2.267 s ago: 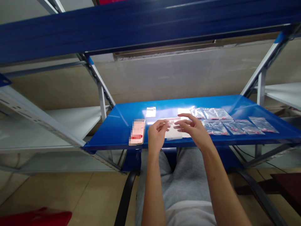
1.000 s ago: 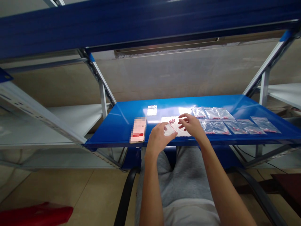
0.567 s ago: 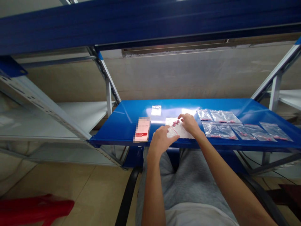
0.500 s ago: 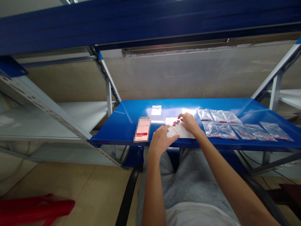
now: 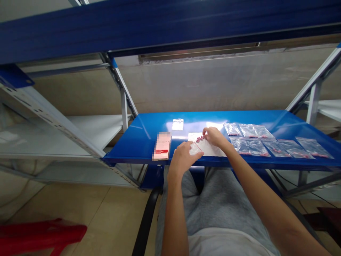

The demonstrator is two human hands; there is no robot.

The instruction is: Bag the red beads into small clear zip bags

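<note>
A white paper sheet [image 5: 216,150] lies at the front of the blue shelf, with a little heap of small red pellets [image 5: 199,139] on it. My left hand [image 5: 183,156] rests at the sheet's left edge, thumb and fingers around a small clear zip bag [image 5: 195,147] with a red line along its mouth. Bent over the heap's right end, my right hand [image 5: 214,137] has its fingertips drawn together at the pellets. Whatever is between those fingertips is too small to make out.
Several clear bags with red pellets [image 5: 249,146] lie in rows on the right of the shelf [image 5: 149,124]. To the left are a phone [image 5: 163,145] and a small white packet [image 5: 177,124]. A blue beam [image 5: 170,28] crosses overhead.
My right hand's fingertips have closed in on the right end of the pellet heap. The left hand stays at the bag.
</note>
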